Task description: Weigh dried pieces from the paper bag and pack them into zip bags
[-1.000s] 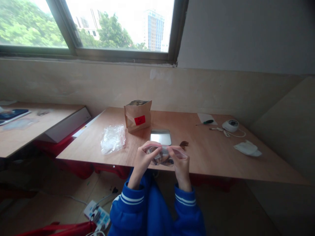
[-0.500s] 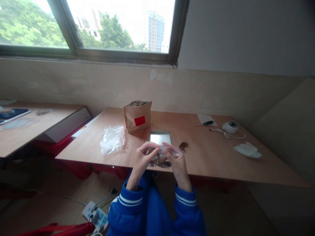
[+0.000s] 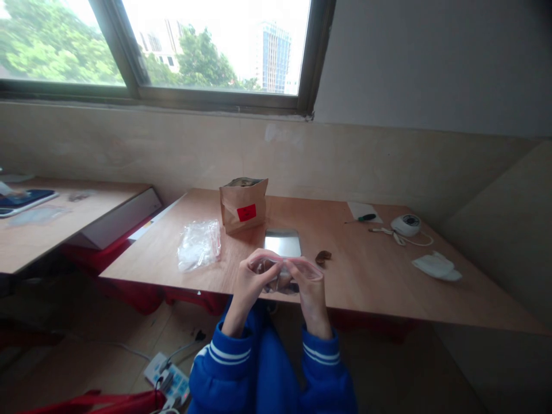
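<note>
A clear zip bag with a pink seal strip hangs between my hands at the table's front edge, with brown pieces inside that I cannot identify. My left hand grips its left side and my right hand its right side. Both thumbs meet near the middle of the strip, and the fingers behind are partly hidden. Just beyond lies a flat, shiny silver plate, its near part covered by the hands. To its right is a dried-looking brown piece.
An open-topped brown paper pouch with a red label stands behind. Clear zip bags lie left. On the right are a screwdriver, a white dome camera with cables, and crumpled white material. A power strip lies below.
My right thumb has moved left along the seal strip, closer to my left thumb. The bag's edges bow outward more on the right. The view has shifted slightly.
</note>
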Tool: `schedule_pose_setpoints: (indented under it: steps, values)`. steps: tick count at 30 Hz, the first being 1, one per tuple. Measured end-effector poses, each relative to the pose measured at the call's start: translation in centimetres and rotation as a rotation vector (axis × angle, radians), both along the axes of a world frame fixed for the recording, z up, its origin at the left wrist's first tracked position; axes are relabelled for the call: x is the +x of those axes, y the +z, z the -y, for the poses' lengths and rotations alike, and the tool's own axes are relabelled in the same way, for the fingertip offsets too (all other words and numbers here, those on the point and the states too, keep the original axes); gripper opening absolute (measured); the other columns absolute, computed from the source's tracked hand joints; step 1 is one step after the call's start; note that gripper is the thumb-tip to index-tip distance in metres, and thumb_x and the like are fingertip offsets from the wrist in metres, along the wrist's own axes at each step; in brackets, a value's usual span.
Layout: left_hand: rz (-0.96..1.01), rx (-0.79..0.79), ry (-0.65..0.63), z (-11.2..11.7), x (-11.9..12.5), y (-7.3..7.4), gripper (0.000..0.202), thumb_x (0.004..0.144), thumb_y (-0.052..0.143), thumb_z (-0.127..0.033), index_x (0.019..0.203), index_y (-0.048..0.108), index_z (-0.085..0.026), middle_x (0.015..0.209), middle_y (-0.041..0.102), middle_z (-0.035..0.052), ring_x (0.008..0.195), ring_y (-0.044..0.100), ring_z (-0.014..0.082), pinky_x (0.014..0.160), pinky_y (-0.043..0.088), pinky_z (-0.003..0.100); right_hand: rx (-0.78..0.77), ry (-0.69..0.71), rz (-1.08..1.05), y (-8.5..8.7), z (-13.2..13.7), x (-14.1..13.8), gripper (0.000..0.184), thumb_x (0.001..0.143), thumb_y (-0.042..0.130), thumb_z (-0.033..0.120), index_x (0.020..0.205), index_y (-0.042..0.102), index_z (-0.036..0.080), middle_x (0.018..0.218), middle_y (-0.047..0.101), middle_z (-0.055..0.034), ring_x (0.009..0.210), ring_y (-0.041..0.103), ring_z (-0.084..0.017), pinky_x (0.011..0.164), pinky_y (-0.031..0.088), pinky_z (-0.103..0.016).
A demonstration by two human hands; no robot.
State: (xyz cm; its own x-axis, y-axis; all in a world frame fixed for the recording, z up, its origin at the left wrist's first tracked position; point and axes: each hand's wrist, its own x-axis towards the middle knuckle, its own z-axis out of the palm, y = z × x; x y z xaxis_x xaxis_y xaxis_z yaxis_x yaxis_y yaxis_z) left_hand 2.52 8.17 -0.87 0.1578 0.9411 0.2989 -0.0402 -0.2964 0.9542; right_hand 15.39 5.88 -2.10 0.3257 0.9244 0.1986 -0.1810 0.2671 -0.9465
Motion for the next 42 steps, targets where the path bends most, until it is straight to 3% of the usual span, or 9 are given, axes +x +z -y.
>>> schedule_pose_setpoints:
  steps: [2, 6, 9, 18, 26, 33, 38, 42]
  values:
    - [0.0, 0.0, 0.0, 0.0, -0.1, 0.0, 0.022, 0.078, 0.069, -0.037, 0.081, 0.069, -0.015, 0.085, 0.066, 0.0057, 0.069, 0.06, 0.0138, 0.056, 0.049, 0.023, -0.013, 0.027, 0.009, 0.1, 0.1, 0.1, 0.016, 0.071, 0.075, 0.035, 0.075, 0.071, 0.019, 0.074, 0.073, -0.0026, 0.072, 0.068, -0.02, 0.068, 0.055, -0.031]
    - [0.019, 0.048, -0.005, -0.1, -0.3, -0.1, 0.017, 0.077, 0.07, -0.033, 0.08, 0.07, -0.016, 0.086, 0.066, 0.0058, 0.081, 0.062, 0.017, 0.069, 0.051, 0.026, -0.031, 0.122, -0.055, 0.4, 0.3, 0.3, 0.024, 0.073, 0.074, 0.038, 0.089, 0.073, 0.02, 0.08, 0.074, -0.004, 0.077, 0.07, -0.022, 0.068, 0.056, -0.033]
    - [0.042, 0.069, -0.015, -0.2, -0.5, -0.2, 0.015, 0.076, 0.072, -0.032, 0.078, 0.07, -0.017, 0.087, 0.067, 0.0063, 0.086, 0.063, 0.0192, 0.074, 0.052, 0.028, -0.023, 0.148, -0.064, 0.5, 0.4, 0.3, 0.022, 0.076, 0.072, 0.039, 0.087, 0.074, 0.02, 0.083, 0.075, -0.0044, 0.079, 0.07, -0.022, 0.071, 0.056, -0.033]
    - [-0.046, 0.135, -0.016, -0.5, -0.8, -0.4, 0.014, 0.078, 0.07, -0.031, 0.08, 0.071, -0.018, 0.087, 0.068, 0.0066, 0.088, 0.064, 0.0194, 0.077, 0.051, 0.03, 0.005, 0.029, 0.084, 0.2, 0.4, 0.4, 0.015, 0.076, 0.072, 0.035, 0.078, 0.072, 0.02, 0.076, 0.074, -0.0032, 0.074, 0.069, -0.02, 0.07, 0.056, -0.032]
    - [-0.091, 0.067, 0.015, 0.0, -0.3, -0.1, 0.021, 0.079, 0.067, -0.037, 0.083, 0.069, -0.016, 0.085, 0.068, 0.0066, 0.075, 0.062, 0.0165, 0.062, 0.051, 0.025, 0.047, -0.133, 0.218, 0.4, 0.5, -0.2, 0.018, 0.077, 0.07, 0.037, 0.076, 0.07, 0.02, 0.075, 0.073, -0.0037, 0.072, 0.068, -0.021, 0.064, 0.056, -0.031]
    - [-0.029, -0.004, 0.034, 0.2, 0.1, 0.0, 0.021, 0.08, 0.066, -0.037, 0.082, 0.066, -0.016, 0.076, 0.064, 0.0019, 0.052, 0.052, 0.0087, 0.045, 0.043, 0.02, 0.04, -0.082, 0.177, 0.1, 0.4, -0.5, 0.017, 0.076, 0.071, 0.037, 0.078, 0.071, 0.02, 0.075, 0.074, -0.0045, 0.069, 0.069, -0.021, 0.061, 0.057, -0.031]
    - [-0.027, 0.032, 0.058, 0.3, 0.1, 0.0, 0.019, 0.079, 0.067, -0.035, 0.079, 0.068, -0.016, 0.076, 0.065, 0.0024, 0.054, 0.055, 0.0091, 0.046, 0.045, 0.02, 0.011, -0.118, 0.16, 0.2, 0.6, -0.7, 0.017, 0.074, 0.074, 0.036, 0.077, 0.072, 0.019, 0.071, 0.073, -0.003, 0.062, 0.067, -0.019, 0.055, 0.055, -0.028]
    - [-0.045, 0.016, 0.076, 0.1, -0.1, -0.2, 0.019, 0.077, 0.07, -0.036, 0.077, 0.073, -0.017, 0.075, 0.07, 0.004, 0.063, 0.063, 0.0139, 0.055, 0.051, 0.023, 0.024, -0.155, 0.215, 0.0, 0.5, 0.2, 0.022, 0.074, 0.074, 0.042, 0.075, 0.073, 0.02, 0.073, 0.074, -0.0041, 0.069, 0.069, -0.021, 0.061, 0.056, -0.03]
